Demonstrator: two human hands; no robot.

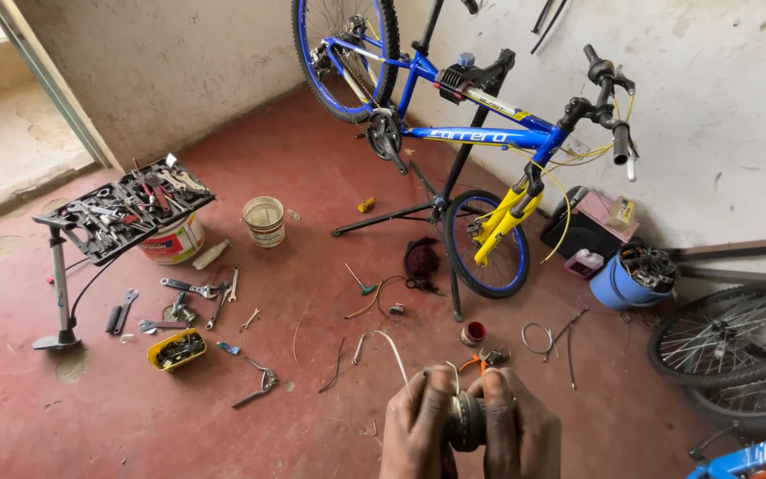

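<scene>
Workshop floor, seen from above, left to right. A floor pump (pixel 62 284) stands at far left, beside a tool tray (pixel 126 208) resting on a paint bucket (pixel 175 241). Near these lie loose wrenches (pixel 197 288) and a yellow tin (pixel 176 349) of small parts; a smaller white bucket (pixel 264 221) stands further in. At centre a blue bike (pixel 480 133) hangs clamped in a black stand (pixel 454 191), its yellow fork and front wheel (pixel 487 244) pointing down. Cable pieces (pixel 361 306) and a small red pot (pixel 472 333) lie between the stand and the hands. At right are a blue bucket (pixel 627 282) and spare wheels (pixel 738 341) by the wall.

At bottom centre, the left hand (pixel 417 430) and right hand (pixel 520 430) close on a round metal hub part (pixel 467 421) from either side. The part sits between the two sets of fingers (pixel 441 390), well above the floor; a white cable (pixel 398 355) and an orange one rise from the grip.
</scene>
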